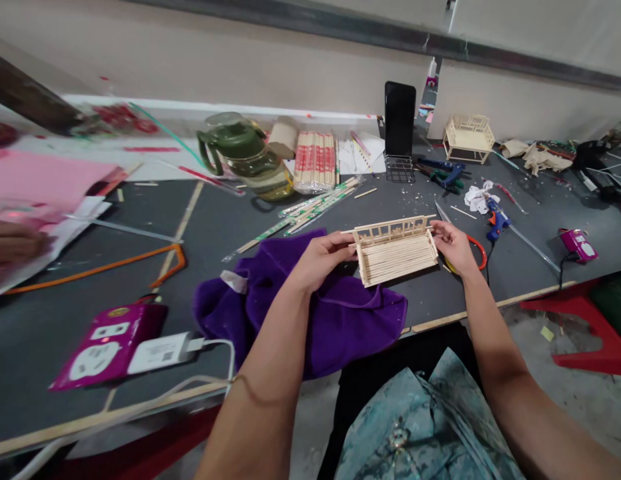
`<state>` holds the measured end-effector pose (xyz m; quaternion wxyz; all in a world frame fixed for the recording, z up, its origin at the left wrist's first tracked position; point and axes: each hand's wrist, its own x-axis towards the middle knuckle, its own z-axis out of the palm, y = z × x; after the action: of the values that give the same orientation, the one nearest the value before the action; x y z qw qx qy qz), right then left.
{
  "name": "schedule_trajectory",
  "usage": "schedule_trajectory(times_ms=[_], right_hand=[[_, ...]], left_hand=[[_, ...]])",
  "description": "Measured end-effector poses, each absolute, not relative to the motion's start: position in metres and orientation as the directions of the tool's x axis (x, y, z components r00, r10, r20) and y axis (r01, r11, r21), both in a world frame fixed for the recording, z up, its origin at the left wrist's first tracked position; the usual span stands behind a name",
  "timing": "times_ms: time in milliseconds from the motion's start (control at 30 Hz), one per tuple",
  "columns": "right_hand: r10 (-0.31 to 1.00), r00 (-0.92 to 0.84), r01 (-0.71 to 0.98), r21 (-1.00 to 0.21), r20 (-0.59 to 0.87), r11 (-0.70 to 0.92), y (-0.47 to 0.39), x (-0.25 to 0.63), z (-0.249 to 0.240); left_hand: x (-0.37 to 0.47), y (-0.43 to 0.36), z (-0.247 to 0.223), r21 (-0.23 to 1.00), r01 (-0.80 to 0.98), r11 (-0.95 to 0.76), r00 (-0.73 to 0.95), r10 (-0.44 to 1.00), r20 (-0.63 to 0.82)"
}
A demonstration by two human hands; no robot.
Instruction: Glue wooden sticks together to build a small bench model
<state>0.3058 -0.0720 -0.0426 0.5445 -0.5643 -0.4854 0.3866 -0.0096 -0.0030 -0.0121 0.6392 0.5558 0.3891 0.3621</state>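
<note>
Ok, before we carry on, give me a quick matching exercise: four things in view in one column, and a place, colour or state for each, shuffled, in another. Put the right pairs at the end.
Things:
1. stick model
2. towel
3. phone
4. jug

Descriptions:
A. purple, crumpled, partly over the edge of the table
B. green, with a handle
C. held between the left hand and the right hand
D. black, propped upright in a wire stand

Pairs: 1-C, 2-A, 3-D, 4-B
</note>
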Motion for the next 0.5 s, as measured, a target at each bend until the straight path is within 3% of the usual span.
schedule_trajectory(times_ms=[500], right_hand=[[0.965,0.252,0.132,-0.991,0.068,0.035,-0.0754,0.305,-0.0375]], left_hand=[[-0.0103,-0.0041,-0.0057,0.988,-0.031,0.15,0.447,0.886,-0.12]])
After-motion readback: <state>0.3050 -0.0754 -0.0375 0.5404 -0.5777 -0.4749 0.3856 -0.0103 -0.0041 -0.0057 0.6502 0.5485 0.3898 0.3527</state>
